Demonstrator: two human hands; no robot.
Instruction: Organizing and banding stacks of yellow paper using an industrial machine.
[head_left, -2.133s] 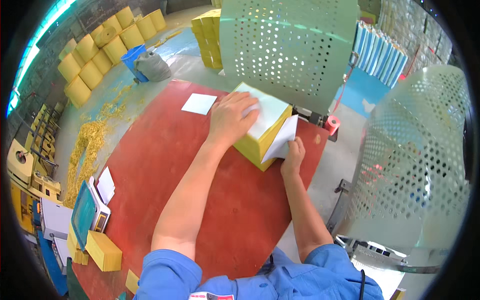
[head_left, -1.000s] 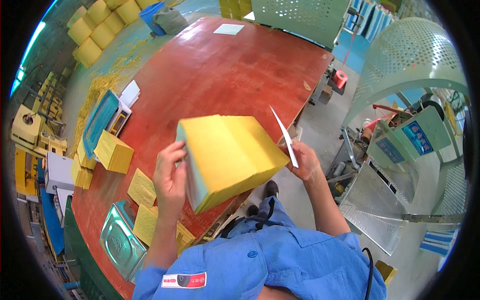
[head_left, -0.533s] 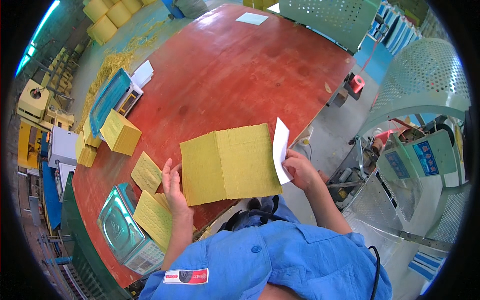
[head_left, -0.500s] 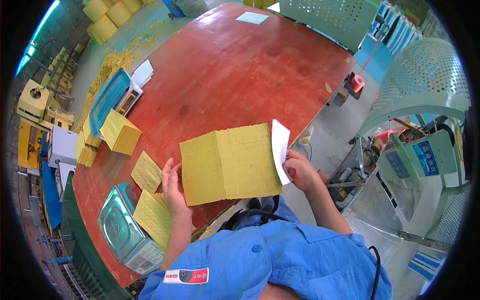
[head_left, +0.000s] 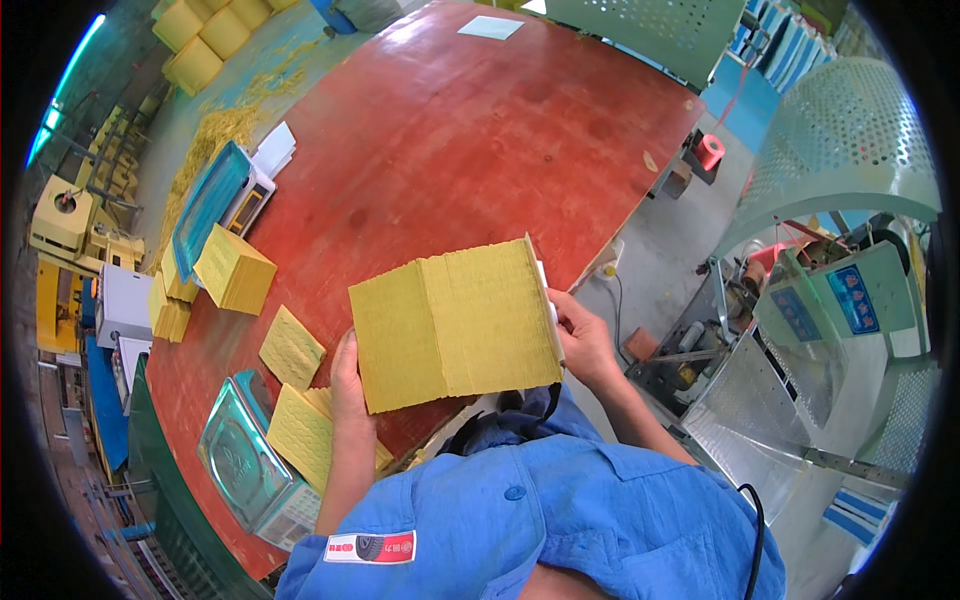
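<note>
A stack of coarse yellow paper sheets, creased down its middle, is held up level above the near side of the red table. At its left edge is my left hand, closed on the stack with the fingers partly hidden behind it. My right hand grips the right end, thumb at the edge and other fingers mostly out of sight. A white sheet shows there as a narrow strip, pressed against the stack's right edge by my right hand.
On the red table, a scale with a teal tray stands left, beside yellow paper stacks. Nearer sits a second scale with yellow pads. A white sheet lies at the far end. Perforated metal machinery stands right.
The white sheet, upright and standing away from the stack before, now lies folded close along its right edge. My right hand moved in slightly; the stack shifted a little left.
</note>
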